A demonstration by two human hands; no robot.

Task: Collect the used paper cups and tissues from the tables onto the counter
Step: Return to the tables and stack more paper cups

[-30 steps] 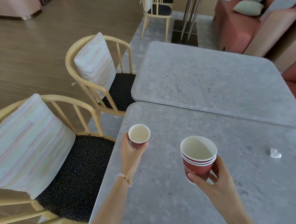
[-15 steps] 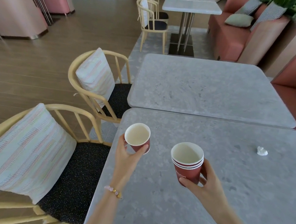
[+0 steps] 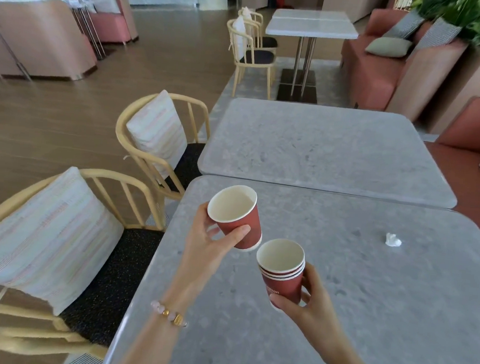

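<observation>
Near tabletop (image 3: 365, 318) with far tabletop (image 3: 320, 147) butted behind it.
Above the nearer one, left hand (image 3: 209, 245) holds single cup (image 3: 235, 215) just left of and behind cup stack (image 3: 282, 273) in right hand (image 3: 309, 306); tissue (image 3: 392, 240) lies on it, well apart to the right; near chair (image 3: 44, 239) and far chair (image 3: 151, 135) stand along the left.

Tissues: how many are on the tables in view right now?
1: a crumpled tissue lies on the near table, toward its right side. More could be lying outside the frame.
</observation>
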